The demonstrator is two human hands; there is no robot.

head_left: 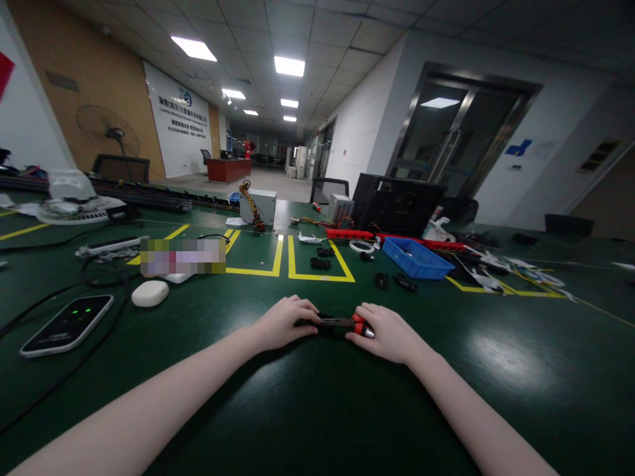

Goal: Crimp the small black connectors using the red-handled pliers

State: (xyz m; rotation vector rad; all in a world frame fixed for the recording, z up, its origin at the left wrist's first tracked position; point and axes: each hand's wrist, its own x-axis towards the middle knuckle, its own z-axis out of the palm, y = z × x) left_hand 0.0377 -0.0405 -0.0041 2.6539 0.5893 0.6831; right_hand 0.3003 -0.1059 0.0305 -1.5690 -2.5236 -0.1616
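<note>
Over the near middle of the table, my right hand [389, 332] is closed round the red handles of a pair of pliers [342, 323]. The dark metal jaws point left, reaching toward the fingertips of my left hand [286, 324]. Those fingers pinch a small black piece [306, 322], partly covered by the hand; its kind does not show. Whether the jaws bite on the black piece cannot be made out. Beyond my hands lie two small black parts [320, 263] inside a yellow taped outline, and two dark parts [381, 281] to their right.
A blue plastic bin [417, 259] stands at the right, before a black computer case [397, 203]. Left are a phone [67, 325], a white rounded case [150, 293] and black cables [112, 324]. A power supply box [265, 207] with wires stands at the back.
</note>
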